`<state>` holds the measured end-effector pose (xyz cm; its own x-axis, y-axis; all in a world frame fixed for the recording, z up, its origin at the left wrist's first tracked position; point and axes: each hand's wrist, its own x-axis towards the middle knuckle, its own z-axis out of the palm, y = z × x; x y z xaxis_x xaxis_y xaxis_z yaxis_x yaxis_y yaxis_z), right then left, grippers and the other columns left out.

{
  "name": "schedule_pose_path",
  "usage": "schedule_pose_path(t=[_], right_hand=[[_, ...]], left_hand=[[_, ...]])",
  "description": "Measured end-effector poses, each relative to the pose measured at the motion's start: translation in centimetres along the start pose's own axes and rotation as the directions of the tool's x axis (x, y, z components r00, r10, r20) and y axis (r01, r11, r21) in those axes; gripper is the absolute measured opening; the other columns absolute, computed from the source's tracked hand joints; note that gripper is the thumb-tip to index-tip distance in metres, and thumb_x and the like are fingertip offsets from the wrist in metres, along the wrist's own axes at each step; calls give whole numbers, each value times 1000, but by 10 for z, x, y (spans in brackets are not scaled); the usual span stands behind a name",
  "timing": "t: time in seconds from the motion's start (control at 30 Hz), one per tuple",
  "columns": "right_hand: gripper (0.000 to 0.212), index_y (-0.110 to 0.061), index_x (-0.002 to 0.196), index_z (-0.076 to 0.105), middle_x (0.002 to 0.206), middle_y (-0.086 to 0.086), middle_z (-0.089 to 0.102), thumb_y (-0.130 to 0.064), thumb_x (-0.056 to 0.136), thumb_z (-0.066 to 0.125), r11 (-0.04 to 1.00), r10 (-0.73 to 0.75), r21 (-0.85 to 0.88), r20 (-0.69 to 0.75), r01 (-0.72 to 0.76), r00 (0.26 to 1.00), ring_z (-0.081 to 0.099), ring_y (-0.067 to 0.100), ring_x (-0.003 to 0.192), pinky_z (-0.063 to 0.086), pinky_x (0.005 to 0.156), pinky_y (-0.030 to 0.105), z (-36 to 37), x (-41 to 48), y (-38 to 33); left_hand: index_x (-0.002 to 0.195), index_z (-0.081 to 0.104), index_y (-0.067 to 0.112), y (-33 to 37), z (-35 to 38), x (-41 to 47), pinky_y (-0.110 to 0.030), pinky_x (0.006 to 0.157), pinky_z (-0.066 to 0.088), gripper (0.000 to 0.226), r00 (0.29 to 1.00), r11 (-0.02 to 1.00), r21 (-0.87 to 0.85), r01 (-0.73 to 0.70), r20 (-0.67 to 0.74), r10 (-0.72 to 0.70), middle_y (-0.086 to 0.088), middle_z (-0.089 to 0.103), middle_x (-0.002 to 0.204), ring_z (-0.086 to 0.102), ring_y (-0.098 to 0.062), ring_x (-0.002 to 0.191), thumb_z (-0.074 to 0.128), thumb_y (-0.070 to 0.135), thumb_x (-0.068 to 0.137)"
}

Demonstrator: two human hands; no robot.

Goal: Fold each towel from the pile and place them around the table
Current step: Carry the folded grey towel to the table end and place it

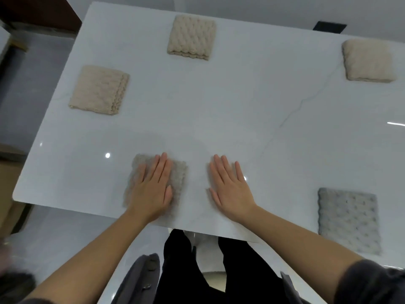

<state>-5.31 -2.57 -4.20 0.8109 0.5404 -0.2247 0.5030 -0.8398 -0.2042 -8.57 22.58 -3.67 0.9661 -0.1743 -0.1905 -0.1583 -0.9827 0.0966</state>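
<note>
One white counter (219,102) carries five folded towels, well apart. Three lie toward the far side: the left beige towel (98,89), the middle beige towel (191,37) and the right beige towel (369,60). One grey towel (348,220) lies at the near right. The fifth towel (178,172) (a duller beige) sits near the front edge under the left hand (153,189), grip wide, fingers flat. The right hand (232,194) rests beside it on bare counter, grip wide, holding nothing.
</note>
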Motion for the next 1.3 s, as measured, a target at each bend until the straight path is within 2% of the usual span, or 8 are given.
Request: schedule_pose_path(t=[0.07,0.17,0.3,0.37,0.6,0.8,1.07,1.3], right_hand=[[61,-8,150,30,158,17,25,-38,98,30,1000,-6,-10,20,6,1000,23,37,146,27,111,63,-5,-11,21],[62,-15,152,29,159,16,22,-43,96,31,997,60,-49,98,-55,993,21,39,146,28,106,68,-10,-32,54],[69,-21,155,18,163,13,8,-55,95,25,982,179,-102,192,-162,965,9,41,148,21,104,71,-10,-55,99],[71,-22,155,18,163,12,7,-59,94,24,977,200,-113,210,-179,957,8,40,148,20,104,72,-8,-62,114],[74,-25,156,-2,161,6,-19,-63,93,11,982,171,-113,234,-148,957,-17,34,148,1,110,71,-9,-63,121],[75,-28,154,-10,158,3,-27,-64,90,4,986,152,-105,246,-130,957,-22,33,146,-1,112,69,-11,-63,125],[75,-29,154,-11,161,3,-24,-60,97,27,993,100,-94,281,-76,955,-20,31,148,0,112,66,-26,-63,131],[74,-27,156,3,163,2,-14,-48,97,45,999,-43,14,373,41,927,-14,27,149,5,116,59,-49,-62,158]], left_hand=[[151,21,1,34,-5,9,-48,117,10,67,1000,999,-44,7,-20,-8,-14,16,160,13,-27,148,27,30,91],[152,23,5,98,-6,28,-56,115,20,70,999,997,-80,-2,54,7,-13,12,161,11,-30,149,26,38,90],[152,-16,26,158,-2,49,-66,113,4,87,940,994,-79,72,340,-41,-2,-31,157,-24,-29,146,31,66,91],[149,-23,31,171,-6,57,-70,110,6,98,906,993,-43,114,414,-86,-2,-38,153,-29,-32,143,43,69,88],[151,-21,31,184,-18,70,-68,107,25,107,859,984,12,175,487,-159,-6,-36,155,-24,-38,144,58,61,85],[150,-23,30,189,-21,77,-66,106,28,110,827,982,43,186,532,-180,-10,-36,154,-22,-42,144,61,58,85],[150,-23,30,194,-22,83,-64,108,27,112,805,973,57,223,552,-217,-10,-38,153,-24,-41,143,65,53,84],[154,-14,21,220,-29,81,-49,109,37,105,820,947,-29,321,508,-263,-13,-30,156,-17,-40,145,66,39,88]])
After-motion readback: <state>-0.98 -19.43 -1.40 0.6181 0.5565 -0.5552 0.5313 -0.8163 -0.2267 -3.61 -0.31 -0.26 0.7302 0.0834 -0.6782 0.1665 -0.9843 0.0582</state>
